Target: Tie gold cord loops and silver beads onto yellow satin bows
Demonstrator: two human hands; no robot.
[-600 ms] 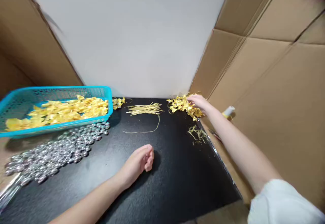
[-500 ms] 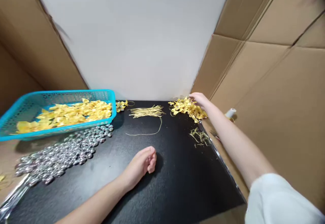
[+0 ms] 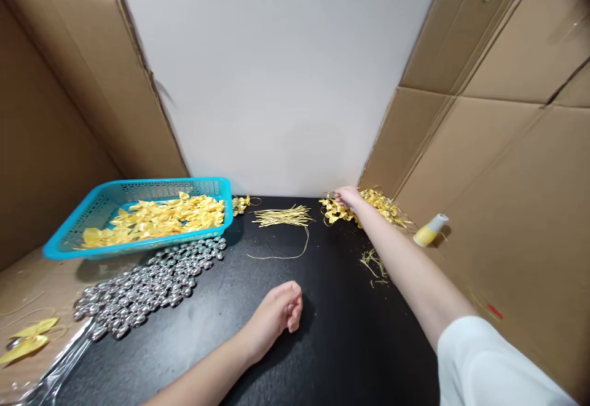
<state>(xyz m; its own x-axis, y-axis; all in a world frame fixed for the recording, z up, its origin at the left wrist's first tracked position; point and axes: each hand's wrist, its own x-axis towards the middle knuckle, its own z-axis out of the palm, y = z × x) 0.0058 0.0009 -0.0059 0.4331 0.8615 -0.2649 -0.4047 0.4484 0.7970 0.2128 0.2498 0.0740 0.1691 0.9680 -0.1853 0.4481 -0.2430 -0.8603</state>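
My left hand (image 3: 280, 314) rests on the black tabletop (image 3: 341, 332), fingers curled into a loose fist, with nothing visible in it. My right arm reaches far forward, and my right hand (image 3: 348, 197) is at the left part of a pile of yellow ribbon bows (image 3: 380, 203) by the back wall. Its fingers are bent down close together against the bows; what is between them is hidden. A bundle of thin yellow cords (image 3: 283, 215) lies left of it, with a single loose cord (image 3: 276, 257) curving in front.
A blue basket (image 3: 138, 243) of yellow bows stands at the left. Many silver beads (image 3: 152, 283) spread before it. Cord clippings (image 3: 374, 265) lie under my right forearm. A yellow thread cone (image 3: 431, 230) is at the right. Cardboard walls (image 3: 498, 179) flank the table.
My right hand has moved leftward across the bow pile, from its right part to its left part. The view has shifted; my left hand keeps its curled pose on the table.
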